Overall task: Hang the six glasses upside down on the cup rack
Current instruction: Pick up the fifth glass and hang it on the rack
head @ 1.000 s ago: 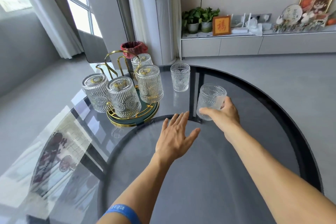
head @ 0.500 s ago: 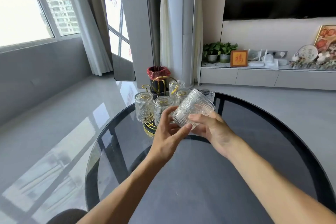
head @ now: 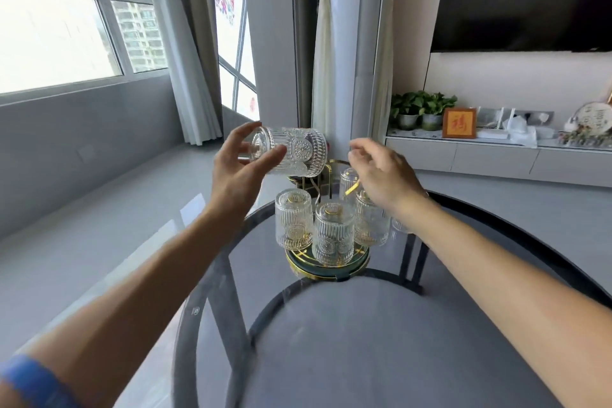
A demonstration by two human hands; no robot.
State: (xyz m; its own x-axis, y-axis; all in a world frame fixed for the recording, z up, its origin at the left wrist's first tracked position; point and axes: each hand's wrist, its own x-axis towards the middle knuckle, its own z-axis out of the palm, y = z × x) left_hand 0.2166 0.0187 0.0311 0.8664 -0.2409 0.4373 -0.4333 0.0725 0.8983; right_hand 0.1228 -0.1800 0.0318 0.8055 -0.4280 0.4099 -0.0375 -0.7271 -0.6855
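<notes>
Glasses, four of clear ribbed make, hang mouth-down on the gold wire cup rack with its round green base (head: 326,267) at the far side of your round dark glass table (head: 381,334). Your left hand (head: 236,172) clamps a fifth ribbed glass (head: 291,155) above and left of the rack, its long axis lying sideways, so you must tip it mouth-down. Your right hand (head: 381,172) hovers empty, fingers apart, above the rack's right side.

left hand (head: 236,172) gripping sideways glass (head: 291,156), rack (head: 326,262) below

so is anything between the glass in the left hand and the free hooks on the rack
Nothing visible: the glass in the left hand hangs directly above the rack's bare back hooks; the right hand is off to the side.
</notes>
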